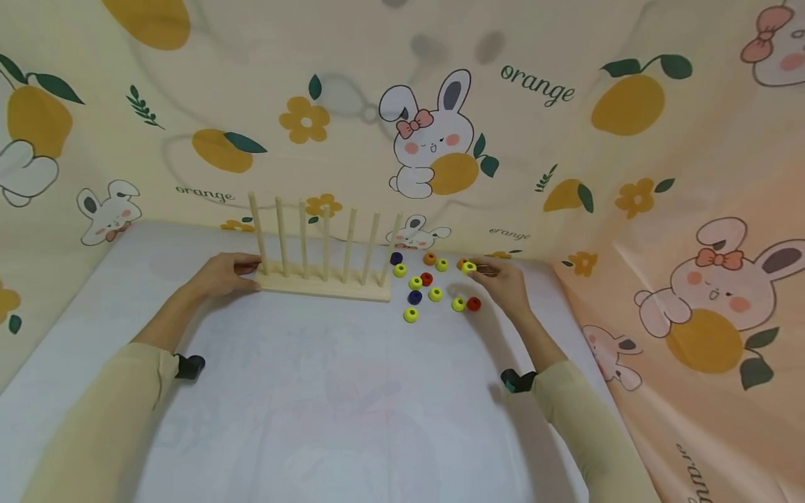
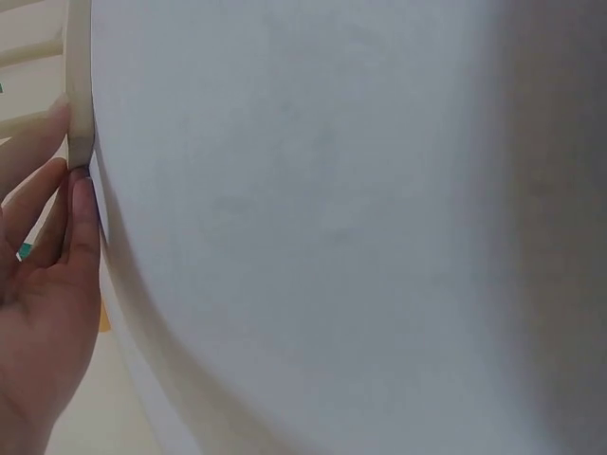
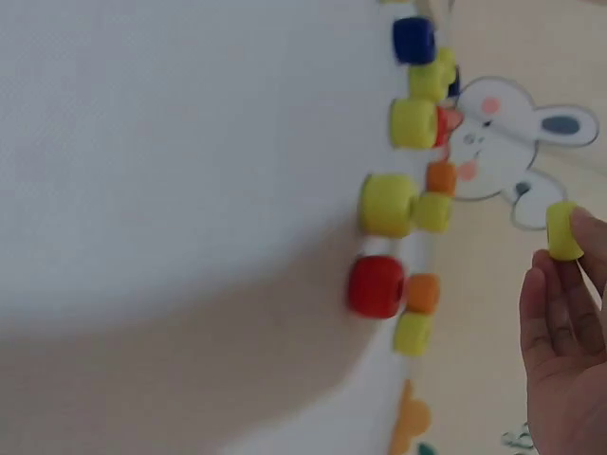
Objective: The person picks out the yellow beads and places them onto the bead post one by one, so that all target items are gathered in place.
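A wooden peg rack (image 1: 323, 287) with a flat base and a row of several upright dowels stands toward the back of the table. My left hand (image 1: 223, 274) grips the left end of its base; in the left wrist view, thumb and fingers (image 2: 83, 204) meet at the base's corner. Right of the rack, my right hand (image 1: 503, 283) pinches a yellow bead (image 1: 469, 267) between thumb and fingertips. The right wrist view has this yellow bead (image 3: 562, 230) raised off the table, seen from its side.
Loose beads lie between the rack and my right hand: several yellow ones (image 1: 411, 315), red ones (image 1: 474, 304), dark blue ones (image 1: 415, 297) and orange ones (image 1: 430, 258). A printed cloth wall (image 1: 352, 168) rises behind the white table (image 1: 327, 391) and along its right side.
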The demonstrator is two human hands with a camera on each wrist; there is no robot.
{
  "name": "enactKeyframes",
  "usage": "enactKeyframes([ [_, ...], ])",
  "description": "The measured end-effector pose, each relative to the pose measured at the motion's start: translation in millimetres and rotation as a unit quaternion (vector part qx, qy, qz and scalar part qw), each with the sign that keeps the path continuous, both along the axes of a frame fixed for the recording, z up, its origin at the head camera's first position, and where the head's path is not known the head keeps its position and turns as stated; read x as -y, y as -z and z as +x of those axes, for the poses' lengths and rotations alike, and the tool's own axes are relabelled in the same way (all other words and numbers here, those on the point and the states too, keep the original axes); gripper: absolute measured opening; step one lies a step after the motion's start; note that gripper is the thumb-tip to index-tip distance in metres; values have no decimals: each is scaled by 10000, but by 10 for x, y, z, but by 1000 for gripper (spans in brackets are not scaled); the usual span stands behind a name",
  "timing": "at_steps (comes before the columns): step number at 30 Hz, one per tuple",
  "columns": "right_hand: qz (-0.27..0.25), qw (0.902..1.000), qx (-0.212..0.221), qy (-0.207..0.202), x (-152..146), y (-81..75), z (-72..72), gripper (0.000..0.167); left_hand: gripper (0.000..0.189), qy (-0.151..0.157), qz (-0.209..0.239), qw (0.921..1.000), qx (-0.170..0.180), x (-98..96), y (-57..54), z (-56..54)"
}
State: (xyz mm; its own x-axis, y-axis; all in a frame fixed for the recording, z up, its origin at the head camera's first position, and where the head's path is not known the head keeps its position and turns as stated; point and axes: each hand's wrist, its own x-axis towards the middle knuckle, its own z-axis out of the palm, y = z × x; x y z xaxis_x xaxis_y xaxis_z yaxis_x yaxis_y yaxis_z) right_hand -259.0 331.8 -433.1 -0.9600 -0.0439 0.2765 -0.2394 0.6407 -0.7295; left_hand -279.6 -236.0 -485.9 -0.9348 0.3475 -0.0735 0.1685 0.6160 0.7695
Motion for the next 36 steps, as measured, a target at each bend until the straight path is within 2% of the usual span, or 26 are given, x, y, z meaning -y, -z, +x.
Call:
enactKeyframes([
  [7,-32,10000,-15,36,149,-165,19,32,68,-41,82,9999,88,-20,-42,38],
  [12,-142,9998,-23,132,291,-273,63,30,70,-76,-1,10000,17,-14,8,22],
  [22,-132,9997,206,84,597,-611,54,30,72,-121,48,9999,21,-18,-28,49],
  [30,-90,9997,69,-217,773,-806,25,34,71,-172,0,9998,40,-30,-33,51],
  [36,-102,9991,106,-397,866,-938,31,34,73,-158,-207,9997,42,-56,-47,39],
])
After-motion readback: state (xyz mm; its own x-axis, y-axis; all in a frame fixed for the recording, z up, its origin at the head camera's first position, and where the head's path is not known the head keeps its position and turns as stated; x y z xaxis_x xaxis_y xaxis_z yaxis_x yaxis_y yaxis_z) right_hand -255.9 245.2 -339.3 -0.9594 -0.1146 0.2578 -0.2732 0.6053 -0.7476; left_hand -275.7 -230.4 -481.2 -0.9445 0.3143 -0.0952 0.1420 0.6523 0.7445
